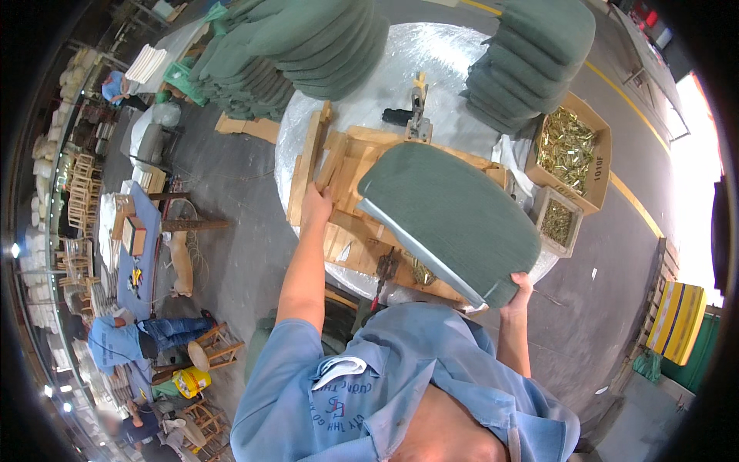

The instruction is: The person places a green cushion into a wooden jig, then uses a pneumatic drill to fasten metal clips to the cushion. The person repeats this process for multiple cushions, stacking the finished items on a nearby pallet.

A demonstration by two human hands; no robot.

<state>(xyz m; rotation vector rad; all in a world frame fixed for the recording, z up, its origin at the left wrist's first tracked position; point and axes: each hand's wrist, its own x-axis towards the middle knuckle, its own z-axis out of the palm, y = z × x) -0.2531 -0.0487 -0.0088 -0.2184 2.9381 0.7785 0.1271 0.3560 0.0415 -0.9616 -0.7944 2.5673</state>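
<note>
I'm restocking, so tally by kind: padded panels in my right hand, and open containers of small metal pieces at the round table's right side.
Green padded panel in right hand: 1
Containers, larger cardboard box and smaller box: 2
Total: 3

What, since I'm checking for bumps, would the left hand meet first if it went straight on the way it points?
Probably the wooden bar, whose near end the left hand seems to touch. Beyond it, the green stack lies roughly in line, but depth is unclear.
</note>
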